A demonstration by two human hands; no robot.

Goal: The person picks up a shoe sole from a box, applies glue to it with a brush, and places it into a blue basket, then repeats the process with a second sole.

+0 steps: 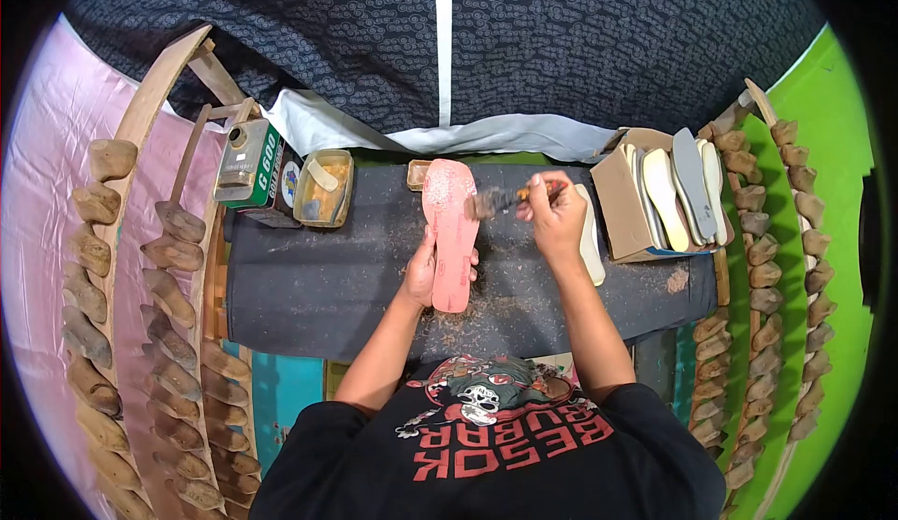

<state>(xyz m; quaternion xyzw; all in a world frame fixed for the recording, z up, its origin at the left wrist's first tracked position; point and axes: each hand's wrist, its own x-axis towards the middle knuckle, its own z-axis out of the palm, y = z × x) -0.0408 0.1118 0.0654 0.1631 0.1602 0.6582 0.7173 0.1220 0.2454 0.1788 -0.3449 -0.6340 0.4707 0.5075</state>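
Observation:
My left hand (pixel 426 272) grips a pink shoe insole (pixel 452 249) by its lower half, fingers wrapped round the right edge and thumb along the left. The insole's upper end looks wet and shiny. In my right hand (pixel 558 216) is a brush (pixel 500 204) with dark, clotted bristles, pointing left. The bristle end meets the insole's right edge in this view. Partly behind my right hand, a cream insole (pixel 591 249) lies on the dark cloth. A small box (pixel 418 175) sits just left of the pink insole's top.
A dark cloth (pixel 327 305) with scattered crumbs covers the table. At the left stand a green G 600 can (pixel 257 169) and a plastic tub (pixel 325 204) with yellowish residue. A cardboard box (pixel 625 204) holds several insoles (pixel 662 197). Racks of wooden shoe lasts (pixel 171 331) flank both sides.

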